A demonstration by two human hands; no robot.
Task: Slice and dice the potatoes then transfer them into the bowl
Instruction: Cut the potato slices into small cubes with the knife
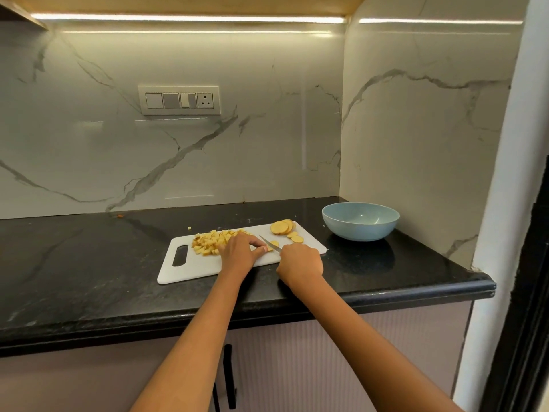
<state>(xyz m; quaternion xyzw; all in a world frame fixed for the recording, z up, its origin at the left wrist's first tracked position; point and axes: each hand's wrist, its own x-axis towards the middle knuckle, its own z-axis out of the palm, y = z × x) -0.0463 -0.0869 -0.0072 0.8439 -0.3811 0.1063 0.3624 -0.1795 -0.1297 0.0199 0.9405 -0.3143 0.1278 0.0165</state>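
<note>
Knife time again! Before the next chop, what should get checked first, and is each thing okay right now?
1. Right hand grips the knife: ok.
2. Left hand steadies the potato piece: ok.
3. Left fingertips clear of the blade: cannot tell, they sit very close.
4. Cutting board lies flat on the counter: ok.
5. Bowl empty and within reach: ok.
6. Potato slices still waiting to be diced: ok.
</note>
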